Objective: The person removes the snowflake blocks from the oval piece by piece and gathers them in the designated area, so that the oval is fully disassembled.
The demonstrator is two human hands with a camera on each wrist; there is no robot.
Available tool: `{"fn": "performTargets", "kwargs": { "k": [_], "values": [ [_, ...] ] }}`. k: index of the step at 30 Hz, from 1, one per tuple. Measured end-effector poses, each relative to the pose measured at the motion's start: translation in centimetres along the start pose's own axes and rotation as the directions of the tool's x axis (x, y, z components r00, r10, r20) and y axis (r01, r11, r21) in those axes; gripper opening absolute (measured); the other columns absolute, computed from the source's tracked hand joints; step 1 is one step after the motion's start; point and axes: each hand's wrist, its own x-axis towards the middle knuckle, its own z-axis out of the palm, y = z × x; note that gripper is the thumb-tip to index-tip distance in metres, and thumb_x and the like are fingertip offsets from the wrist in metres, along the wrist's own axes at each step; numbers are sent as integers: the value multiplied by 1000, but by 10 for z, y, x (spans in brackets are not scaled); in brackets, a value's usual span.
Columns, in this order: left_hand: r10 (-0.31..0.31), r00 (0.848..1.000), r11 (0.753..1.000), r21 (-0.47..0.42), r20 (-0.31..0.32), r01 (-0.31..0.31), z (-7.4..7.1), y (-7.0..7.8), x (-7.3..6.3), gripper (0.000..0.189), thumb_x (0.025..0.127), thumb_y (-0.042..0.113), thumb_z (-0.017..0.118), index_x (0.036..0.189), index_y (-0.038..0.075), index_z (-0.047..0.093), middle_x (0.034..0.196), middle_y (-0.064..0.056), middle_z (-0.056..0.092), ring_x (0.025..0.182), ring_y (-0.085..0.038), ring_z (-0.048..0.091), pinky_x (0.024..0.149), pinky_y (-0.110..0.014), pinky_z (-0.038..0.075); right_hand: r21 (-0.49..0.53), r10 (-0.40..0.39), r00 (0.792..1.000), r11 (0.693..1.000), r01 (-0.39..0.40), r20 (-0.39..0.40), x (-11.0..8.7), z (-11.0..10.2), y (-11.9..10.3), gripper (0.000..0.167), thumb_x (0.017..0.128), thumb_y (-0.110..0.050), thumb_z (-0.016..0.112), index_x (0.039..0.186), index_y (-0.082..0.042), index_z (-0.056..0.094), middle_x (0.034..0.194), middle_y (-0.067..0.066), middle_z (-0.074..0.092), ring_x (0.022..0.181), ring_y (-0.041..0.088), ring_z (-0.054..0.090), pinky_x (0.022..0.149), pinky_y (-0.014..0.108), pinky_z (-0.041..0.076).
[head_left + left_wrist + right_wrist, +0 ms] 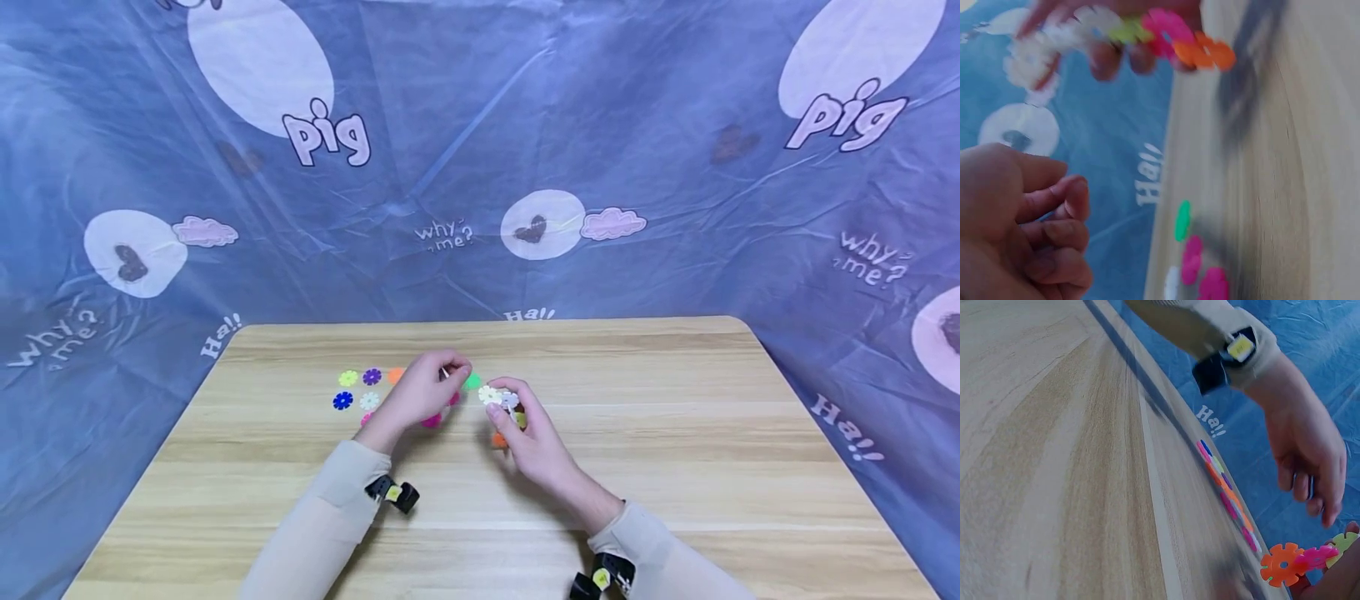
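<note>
My right hand (536,437) grips a chain of linked flower-shaped plastic discs, held over the table. White discs (490,395) form its upper end, followed by yellow-green and pink ones, with an orange disc (1282,564) at the lower end. To the left, my left hand (423,387) hovers above loose discs, fingers loosely curled; nothing shows between them in the left wrist view. A green disc (472,381) lies between the two hands. Under and beside the left hand are pink discs (431,422), some partly hidden by it.
Further left on the wooden table (675,467) lie loose yellow (348,378), purple (372,377), blue (342,401), pale (369,400) and orange (396,376) discs. A blue printed cloth (480,150) hangs just behind the table's far edge and along its sides.
</note>
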Motion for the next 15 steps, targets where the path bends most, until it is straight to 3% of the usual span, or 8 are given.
{"fn": "performTargets", "kwargs": {
  "k": [3,9,15],
  "values": [
    [18,1000,997,-77,10,-18,-3,5,-14,29,111,24,62,125,2,74,88,-19,71,52,-13,53,49,-30,47,-7,-15,1000,1000,15,8,0,-1,0,36,112,-18,59,147,-17,53,119,17,55,79,29,64,58,30,57],
    [62,998,994,-93,-5,-62,-6,12,-33,23,110,23,63,115,5,77,88,-18,69,58,-14,55,55,-29,50,-3,-26,999,1000,26,25,-2,1,-1,36,112,-18,59,148,-18,53,122,18,54,82,34,65,60,31,58],
    [78,997,993,-91,24,-75,-4,18,-43,27,110,28,64,101,7,79,83,-14,69,63,-13,51,57,-25,43,-10,-39,999,999,40,33,-3,2,0,38,111,-17,60,149,-16,52,126,20,54,85,36,67,67,34,62]
  ]
}}
